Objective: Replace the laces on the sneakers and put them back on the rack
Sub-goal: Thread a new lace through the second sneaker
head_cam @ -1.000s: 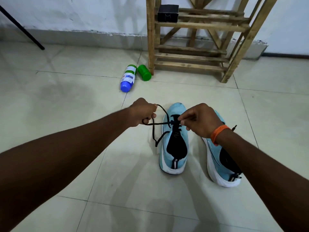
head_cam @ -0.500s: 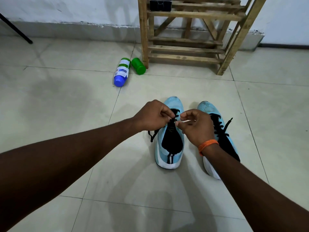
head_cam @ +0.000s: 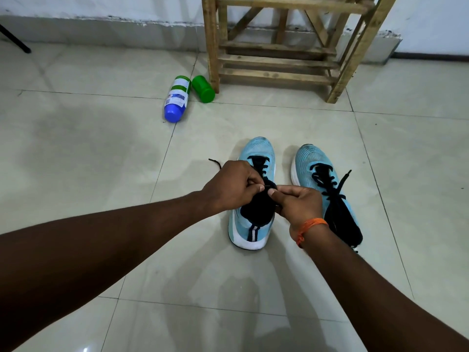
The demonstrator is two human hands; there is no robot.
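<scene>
Two light-blue sneakers with black tongues stand side by side on the tiled floor, toes pointing away from me. Over the left sneaker (head_cam: 256, 153) my left hand (head_cam: 232, 185) and my right hand (head_cam: 295, 203) meet, each pinching the black lace (head_cam: 262, 165) just above the tongue. A loose lace end (head_cam: 215, 162) sticks out past my left hand's knuckles. The right sneaker (head_cam: 311, 158) is laced in black, with one lace end (head_cam: 344, 180) trailing to its right. The wooden shoe rack (head_cam: 276, 59) stands against the wall beyond the sneakers.
A white bottle with a blue cap (head_cam: 176, 99) and a green container (head_cam: 203, 88) lie on the floor left of the rack's leg. A black stand leg (head_cam: 15, 39) crosses the far left corner. Pale floor tiles (head_cam: 88, 138) spread around.
My left hand has come in from the left to meet the right hand over the left sneaker. The lace loop it held out sideways has closed up. The view has tilted down.
</scene>
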